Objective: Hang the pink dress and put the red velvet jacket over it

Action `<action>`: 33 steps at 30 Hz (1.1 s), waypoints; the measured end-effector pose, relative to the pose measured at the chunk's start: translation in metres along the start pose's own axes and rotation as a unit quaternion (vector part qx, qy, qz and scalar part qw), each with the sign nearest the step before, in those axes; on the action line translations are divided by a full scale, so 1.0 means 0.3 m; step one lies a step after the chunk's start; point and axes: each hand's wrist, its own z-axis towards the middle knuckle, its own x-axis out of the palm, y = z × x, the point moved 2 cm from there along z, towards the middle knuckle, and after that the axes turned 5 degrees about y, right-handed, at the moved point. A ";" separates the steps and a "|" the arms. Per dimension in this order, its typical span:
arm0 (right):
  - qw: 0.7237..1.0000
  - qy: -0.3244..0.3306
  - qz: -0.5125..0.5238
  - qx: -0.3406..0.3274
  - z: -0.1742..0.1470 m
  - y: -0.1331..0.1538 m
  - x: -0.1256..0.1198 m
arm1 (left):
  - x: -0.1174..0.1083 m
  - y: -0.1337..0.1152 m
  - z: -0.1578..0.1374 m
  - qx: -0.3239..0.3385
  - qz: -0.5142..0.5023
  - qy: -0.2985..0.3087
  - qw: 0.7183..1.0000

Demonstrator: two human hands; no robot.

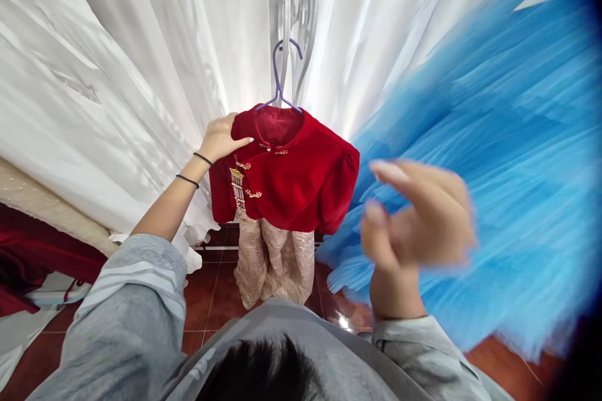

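A red velvet short-sleeved top (294, 178) with flower-shaped knot fasteners hangs in front of me on a purple hanger (277, 72). A gold brooch with beaded tassels (237, 191) is pinned on its left side in the picture. Pale gold, shimmering fabric (277, 260) hangs below its hem. My left hand (222, 138) grips the top's shoulder, thumb across the front and the other fingers hidden behind. Off to the right, apart from the top, is my right hand (416, 216), blurred by motion. Its fingers are bent, with a gap between thumb and forefinger and nothing visible in it.
The hanger hooks onto a white scrolled metal rack (301, 0). White gowns (155, 75) hang on the left, and a full blue tulle skirt (493, 156) fills the right. Dark red fabric (42, 244) lies low at left. The floor has red-brown tiles (207, 294).
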 end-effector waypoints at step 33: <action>0.955 0.015 0.000 0.295 0.071 -0.585 0.452 | 0.087 -0.078 -0.288 -0.187 -0.099 -0.227 0.950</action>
